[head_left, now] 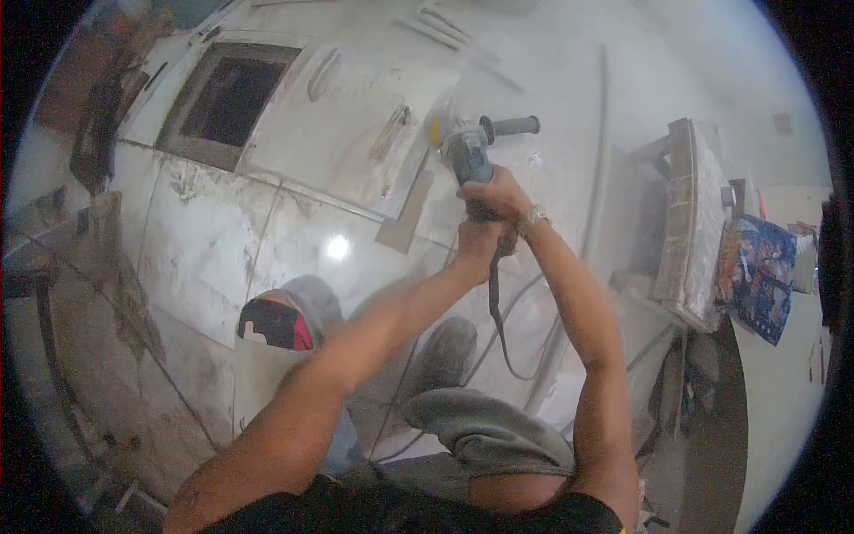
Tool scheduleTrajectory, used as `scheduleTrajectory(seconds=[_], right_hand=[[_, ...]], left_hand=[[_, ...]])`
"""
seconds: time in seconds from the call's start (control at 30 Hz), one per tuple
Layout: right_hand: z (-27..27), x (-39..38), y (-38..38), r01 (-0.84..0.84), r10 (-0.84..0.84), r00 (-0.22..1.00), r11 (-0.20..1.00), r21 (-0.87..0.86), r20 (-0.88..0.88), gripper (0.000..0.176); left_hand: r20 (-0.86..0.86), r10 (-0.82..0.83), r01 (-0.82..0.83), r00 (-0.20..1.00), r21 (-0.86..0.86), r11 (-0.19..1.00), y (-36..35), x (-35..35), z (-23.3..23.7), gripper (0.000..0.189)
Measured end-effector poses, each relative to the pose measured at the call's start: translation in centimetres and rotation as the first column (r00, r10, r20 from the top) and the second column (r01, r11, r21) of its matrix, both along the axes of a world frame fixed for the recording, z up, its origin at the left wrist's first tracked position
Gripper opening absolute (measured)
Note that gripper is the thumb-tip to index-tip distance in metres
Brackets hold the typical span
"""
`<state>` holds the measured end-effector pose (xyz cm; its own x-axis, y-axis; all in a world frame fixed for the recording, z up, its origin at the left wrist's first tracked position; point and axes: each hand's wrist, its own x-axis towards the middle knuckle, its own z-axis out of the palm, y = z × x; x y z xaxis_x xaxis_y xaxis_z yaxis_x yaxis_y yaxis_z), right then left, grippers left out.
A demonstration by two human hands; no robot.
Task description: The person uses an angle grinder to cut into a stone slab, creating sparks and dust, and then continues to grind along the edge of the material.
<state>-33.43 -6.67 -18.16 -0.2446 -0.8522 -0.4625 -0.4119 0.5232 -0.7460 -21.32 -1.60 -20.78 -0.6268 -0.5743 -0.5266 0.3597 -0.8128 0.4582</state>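
An angle grinder (467, 156) is gripped in both of my hands, its side handle (514, 125) sticking out to the right with no hand on it. My right hand (498, 194) wraps round the grinder's body, close behind its head. Just below, my left hand (485, 240) is closed round the rear end, where the cord (495, 311) hangs down. The grinder's head, with a yellowish part, is at the right edge of a large pale slab (347, 116). Whitish dust blurs the disc area. The slab lies on the floor and has a rectangular cutout (227, 107).
Stained pale floor tiles (200, 231) surround the slab, with a brownish strip (405, 214) by its corner. At right stands a plastic-wrapped piece (689, 222) beside a blue patterned bag (761, 280). My bent knee (489, 432) is below; the cord trails past it.
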Motion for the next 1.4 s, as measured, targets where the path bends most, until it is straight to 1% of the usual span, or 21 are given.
scheduleTrajectory(seconds=[0.07,0.1,0.17,0.2,0.27,0.37,0.4,0.47,0.5,0.53,0.57,0.6,0.67,0.7,0.73,0.77,0.9,1.1,1.17,1.27,1.4], right_hand=[[-0.4,1.1,1.7,0.006,-0.005,0.99,1.0,-0.008,0.144,0.041],[-0.1,1.7,2.4,0.004,-0.003,0.99,1.0,-0.01,0.142,0.041],[1.1,2.8,3.8,-0.05,0.046,0.988,0.999,0.019,0.146,0.041],[1.5,3.2,4.3,-0.05,0.046,0.989,0.999,0.019,0.144,0.041],[2.2,3.7,4.8,-0.14,0.14,0.99,0.99,0.034,0.002,0.049],[2.0,2.9,3.9,-0.116,0.114,0.992,0.993,0.028,0.054,0.047],[1.6,2.4,3.2,-0.106,0.104,0.993,0.993,0.042,0.062,0.046],[0.8,1.5,2.2,-0.084,0.082,0.993,0.996,0.026,0.08,0.044],[0.9,1.1,1.5,-0.065,0.064,0.993,0.998,0.009,0.096,0.042],[1.0,0.6,0.9,-0.068,0.067,0.993,0.998,0.003,0.095,0.042],[1.1,0.3,0.2,-0.078,0.077,0.997,0.997,0.012,0.028,0.043],[1.2,-0.1,-0.4,-0.084,0.085,0.996,0.996,0.023,-0.037,0.045],[0.1,-1.0,-1.2,-0.049,0.049,0.999,0.999,-0.005,-0.007,0.045],[-0.3,-1.4,-1.6,-0.014,0.014,1.0,0.999,-0.029,0.021,0.046],[-0.2,-1.7,-1.9,-0.011,0.012,1.0,1.0,-0.029,0.023,0.046],[-0.1,-1.8,-2.2,-0.014,0.015,0.999,1.0,-0.025,0.037,0.047],[2.0,-2.0,-3.3,-0.04,0.04,0.999,0.999,0.012,-0.01,0.045],[-1.4,-4.3,-5.2,0.009,-0.009,0.999,1.0,0.004,-0.046,0.048],[1.4,-3.4,-5.5,0.033,-0.032,0.999,0.999,0.012,-0.044,0.049],[1.1,-3.3,-5.9,0.046,-0.045,0.997,0.999,0.015,-0.069,0.052],[2.0,-1.5,-4.0,0.023,-0.024,0.995,1.0,-0.01,-0.094,0.049]], left_hand=[[0.064,-0.082,0.085,0.995,-0.059,0.995,1.7,0.4,-1.2,0.023],[0.062,-0.08,0.083,0.995,-0.061,0.995,2.7,0.9,-0.9,0.023],[0.078,0.085,-0.081,0.993,-0.057,0.995,4.9,1.7,0.0,0.028],[0.076,0.085,-0.081,0.993,-0.056,0.995,5.6,1.7,-0.2,0.028],[0.107,0.098,-0.094,0.989,-0.046,0.995,6.6,1.5,-0.8,0.029],[0.034,0.224,-0.224,0.974,0.014,0.974,5.5,1.4,1.2,0.027],[0.038,0.219,-0.22,0.975,0.017,0.975,4.8,1.2,0.4,0.027],[0.103,-0.047,0.06,0.994,-0.125,0.99,3.0,0.4,-2.0,0.023],[0.103,-0.047,0.06,0.994,-0.13,0.99,2.5,-0.1,-2.4,0.023],[0.107,-0.025,0.049,0.994,-0.226,0.973,2.0,-0.7,-2.7,0.02],[0.111,-0.001,0.036,0.994,-0.321,0.946,1.5,-1.2,-3.1,0.017],[0.115,0.001,0.036,0.993,-0.325,0.945,1.1,-2.1,-4.6,0.017],[0.092,0.135,-0.059,0.987,-0.567,0.821,0.5,-4.1,-7.7,0.014],[0.094,0.132,-0.056,0.987,-0.569,0.82,-0.3,-3.9,-5.9,0.014],[0.1,0.064,-0.033,0.993,-0.29,0.956,-1.3,-3.2,-2.4,0.013],[0.085,-0.002,0.001,0.996,0.016,1.0,-2.1,-2.8,-0.4,0.014],[0.021,-0.029,0.03,0.999,-0.036,0.999,-3.5,-3.2,-0.4,0.014],[-0.012,-0.047,0.047,0.999,-0.029,0.998,-5.5,-3.8,-0.9,0.014],[-0.154,-0.056,0.047,0.987,-0.058,0.997,-6.6,-4.0,-1.9,0.014],[-0.049,-0.108,0.108,0.993,-0.012,0.994,-7.6,-4.0,-0.4,0.013],[-0.122,-0.048,0.046,0.991,-0.017,0.999,-5.0,-2.9,-1.3,0.011]])
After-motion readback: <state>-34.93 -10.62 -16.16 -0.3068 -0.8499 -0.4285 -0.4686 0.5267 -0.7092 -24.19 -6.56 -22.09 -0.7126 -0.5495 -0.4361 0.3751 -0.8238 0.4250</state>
